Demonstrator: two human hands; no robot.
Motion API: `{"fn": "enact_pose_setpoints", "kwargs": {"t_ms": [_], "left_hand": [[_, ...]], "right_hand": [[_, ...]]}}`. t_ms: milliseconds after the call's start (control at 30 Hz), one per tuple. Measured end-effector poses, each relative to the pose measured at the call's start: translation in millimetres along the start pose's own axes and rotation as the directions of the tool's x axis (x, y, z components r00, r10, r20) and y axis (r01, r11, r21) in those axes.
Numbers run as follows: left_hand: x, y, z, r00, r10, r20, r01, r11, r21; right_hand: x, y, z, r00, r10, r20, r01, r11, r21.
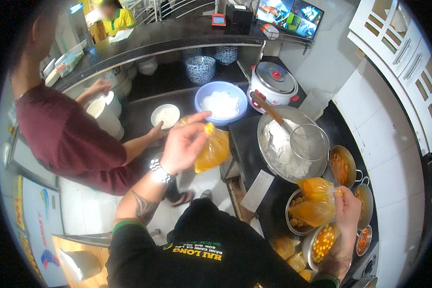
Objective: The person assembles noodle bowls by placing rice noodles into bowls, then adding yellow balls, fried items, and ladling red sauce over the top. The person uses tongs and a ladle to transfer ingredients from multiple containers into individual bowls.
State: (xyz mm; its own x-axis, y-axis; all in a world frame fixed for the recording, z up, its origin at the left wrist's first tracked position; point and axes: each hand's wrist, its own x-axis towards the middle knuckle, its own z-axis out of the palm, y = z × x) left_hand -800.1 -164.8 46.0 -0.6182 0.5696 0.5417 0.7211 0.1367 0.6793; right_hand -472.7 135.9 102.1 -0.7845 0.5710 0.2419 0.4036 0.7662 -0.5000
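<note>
My left hand [181, 148], with a metal watch at the wrist, is raised near the middle, its fingers pinching the tied top of a clear plastic bag of orange-yellow liquid [212, 152]. Over at the right, my right hand [348, 209] grips the gathered tops of what look like two more bags of orange liquid [313, 212]. These hang above a pot of brown chunks [297, 222] and a pot with yellow-white pieces [324, 240]. More filled bags [284, 247] lie beside that second pot, close to my body.
A strainer [310, 142] rests on a large bowl of white noodles [285, 156]. Beyond stand a blue basket [221, 106] and a rice cooker [275, 81]. A paper slip [258, 191] lies at the counter's edge. A co-worker in maroon [77, 139] holds a white bowl [165, 116] close to my left hand.
</note>
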Motion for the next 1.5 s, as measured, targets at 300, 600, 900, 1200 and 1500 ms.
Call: {"fn": "enact_pose_setpoints", "kwargs": {"t_ms": [300,600,900,1200,1500], "left_hand": [[77.3,-68.1,-100.0,0.964,-0.160,-0.212,0.181,0.980,0.083],[180.5,-213.6,-245.8,0.963,-0.100,-0.252,0.155,0.966,0.209],[324.3,-391.6,-386.3,0.967,0.046,-0.250,0.098,0.839,0.534],[404.3,-523.8,-372.5,0.946,-0.034,-0.321,0.319,0.261,0.911],[366.7,-464.3,-326.5,1.000,-0.016,-0.011,0.016,0.346,0.938]], "right_hand": [[100.9,-62.6,24.1,0.949,-0.314,0.030,0.315,0.940,-0.133],[302.9,-217.0,95.8,0.874,-0.462,0.149,0.484,0.808,-0.336],[559.1,-449.1,285.5,0.724,-0.652,0.225,0.684,0.720,-0.116],[662.5,-613.0,518.0,0.823,-0.566,0.037,0.567,0.824,-0.001],[627.5,-578.1,517.3,0.884,-0.463,-0.055,0.442,0.795,0.415]]}}
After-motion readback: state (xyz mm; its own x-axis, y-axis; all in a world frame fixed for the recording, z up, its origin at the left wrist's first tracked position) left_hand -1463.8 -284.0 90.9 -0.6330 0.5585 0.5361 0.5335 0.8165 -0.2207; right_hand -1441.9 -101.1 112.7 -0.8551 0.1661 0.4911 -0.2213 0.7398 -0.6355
